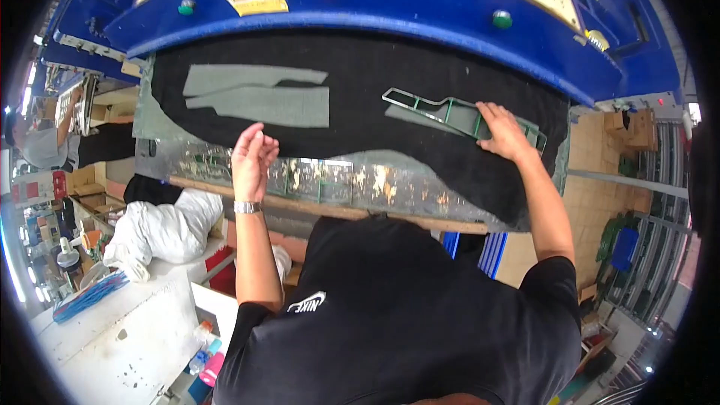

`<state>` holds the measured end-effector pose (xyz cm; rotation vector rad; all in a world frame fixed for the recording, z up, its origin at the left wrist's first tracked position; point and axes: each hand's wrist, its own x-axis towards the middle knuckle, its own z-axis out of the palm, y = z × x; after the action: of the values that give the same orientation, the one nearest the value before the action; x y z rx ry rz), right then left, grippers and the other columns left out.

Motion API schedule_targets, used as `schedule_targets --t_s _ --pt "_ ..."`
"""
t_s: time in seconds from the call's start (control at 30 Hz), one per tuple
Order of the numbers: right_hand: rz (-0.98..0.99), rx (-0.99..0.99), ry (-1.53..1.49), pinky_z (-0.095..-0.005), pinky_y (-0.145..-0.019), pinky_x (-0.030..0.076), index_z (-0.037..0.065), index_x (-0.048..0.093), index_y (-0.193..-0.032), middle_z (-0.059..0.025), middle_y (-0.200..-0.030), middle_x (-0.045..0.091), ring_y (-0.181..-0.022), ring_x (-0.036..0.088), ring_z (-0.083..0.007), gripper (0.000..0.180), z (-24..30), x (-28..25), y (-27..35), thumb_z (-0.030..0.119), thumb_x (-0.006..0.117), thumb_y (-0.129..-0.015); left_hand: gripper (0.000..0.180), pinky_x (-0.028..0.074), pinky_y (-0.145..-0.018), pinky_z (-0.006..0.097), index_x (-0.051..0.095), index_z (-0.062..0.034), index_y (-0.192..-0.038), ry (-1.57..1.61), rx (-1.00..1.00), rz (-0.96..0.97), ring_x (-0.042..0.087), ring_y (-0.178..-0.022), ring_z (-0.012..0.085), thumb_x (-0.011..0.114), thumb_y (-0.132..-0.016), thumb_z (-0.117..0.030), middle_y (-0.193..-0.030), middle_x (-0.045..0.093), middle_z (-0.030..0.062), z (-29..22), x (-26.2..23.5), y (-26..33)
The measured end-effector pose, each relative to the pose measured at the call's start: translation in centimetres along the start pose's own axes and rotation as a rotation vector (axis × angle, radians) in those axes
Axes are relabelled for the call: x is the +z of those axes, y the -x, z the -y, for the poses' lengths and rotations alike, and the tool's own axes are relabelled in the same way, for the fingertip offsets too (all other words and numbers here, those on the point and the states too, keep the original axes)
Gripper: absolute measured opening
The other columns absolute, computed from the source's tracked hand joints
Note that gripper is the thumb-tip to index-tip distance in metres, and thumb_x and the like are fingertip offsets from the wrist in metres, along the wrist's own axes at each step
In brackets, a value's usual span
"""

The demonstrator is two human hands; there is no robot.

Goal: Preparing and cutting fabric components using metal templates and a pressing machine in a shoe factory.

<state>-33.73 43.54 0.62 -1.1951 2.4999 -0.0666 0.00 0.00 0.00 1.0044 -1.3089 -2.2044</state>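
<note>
A wide black sheet of material (352, 90) lies over the press bed. My right hand (502, 131) grips the right part of a long, narrow green cutting die (431, 110), a metal frame with cross bars, resting on the sheet. Beneath it a grey-green patch shows. My left hand (255, 154), fingers loosely bent and nothing visible in them, hovers over the sheet's near edge at the left. Two long grey-green shapes (262, 105) appear in the sheet beyond it; their colour matches the bed surface at the left edge.
A blue press beam (405, 26) with green and red buttons spans the far side. The bed's scuffed near edge (382, 180) ends in a wooden strip (337, 211). White cloth (172, 229) and a white table (127, 337) stand at left. Another person (49, 142) works farther left.
</note>
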Motion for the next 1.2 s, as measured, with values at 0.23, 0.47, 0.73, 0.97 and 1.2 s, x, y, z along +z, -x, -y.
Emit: schedule_targets --t_s 0.23,0.47,0.73,0.97,1.2 --pt "0.074 -0.012 -0.089 -0.0461 -0.109 0.039 0.001 0.041 -0.143 -0.0188 -0.135 0.051 -0.124 0.05 -0.0377 0.088 5.6 1.1 7.4 0.012 0.084 -0.067 0.026 0.058 -0.082 0.03 0.06 -0.0052 -0.127 0.03 0.005 -0.122 0.07 -0.088 0.0156 0.059 -0.101 -0.013 -0.095 0.069 0.004 1.3 -2.2 2.1" --pt "0.177 0.035 -0.119 -0.0445 -0.112 0.037 0.002 0.04 -0.144 -0.0183 -0.138 0.049 -0.129 0.047 -0.0367 0.095 9.0 5.6 14.8 0.007 0.085 -0.061 0.026 0.053 -0.075 0.024 0.061 -0.0025 -0.125 -0.316 0.044 -0.121 0.067 -0.086 0.0117 0.06 -0.101 -0.012 -0.095 0.07 0.0056 2.2 -3.2 2.1" --pt "0.134 0.026 -0.088 -0.0452 -0.111 0.038 0.004 0.042 -0.144 -0.0156 -0.137 0.051 -0.128 0.049 -0.0342 0.094 9.2 6.2 15.0 0.01 0.086 -0.061 0.023 0.052 -0.077 0.029 0.067 -0.0032 -0.116 -1.096 0.391 0.063 0.067 -0.085 0.0173 0.068 -0.094 -0.01 -0.095 0.071 0.0078 0.8 -2.8 0.0" --pt "0.107 0.073 -0.001 -0.0477 -0.114 0.036 0.007 0.043 -0.145 -0.0133 -0.138 0.051 -0.131 0.048 -0.0338 0.095 10.2 6.0 13.5 0.006 0.086 -0.06 0.024 0.052 -0.08 0.036 0.068 -0.0031 -0.114 -1.268 0.516 0.102 0.067 -0.095 0.0291 0.069 -0.091 -0.009 -0.105 0.068 0.0137 -1.8 -5.6 -0.7" --pt "0.148 0.102 -0.041 -0.0504 -0.116 0.033 0.008 0.043 -0.145 -0.0121 -0.143 0.049 -0.135 0.045 -0.0322 0.093 12.3 5.9 13.0 0.002 0.084 -0.062 0.023 0.051 -0.075 0.035 0.068 -0.0044 -0.114 -1.173 0.471 0.01 0.067 -0.089 0.026 0.068 -0.092 -0.012 -0.101 0.068 0.0119 -2.6 -11.5 -1.3"
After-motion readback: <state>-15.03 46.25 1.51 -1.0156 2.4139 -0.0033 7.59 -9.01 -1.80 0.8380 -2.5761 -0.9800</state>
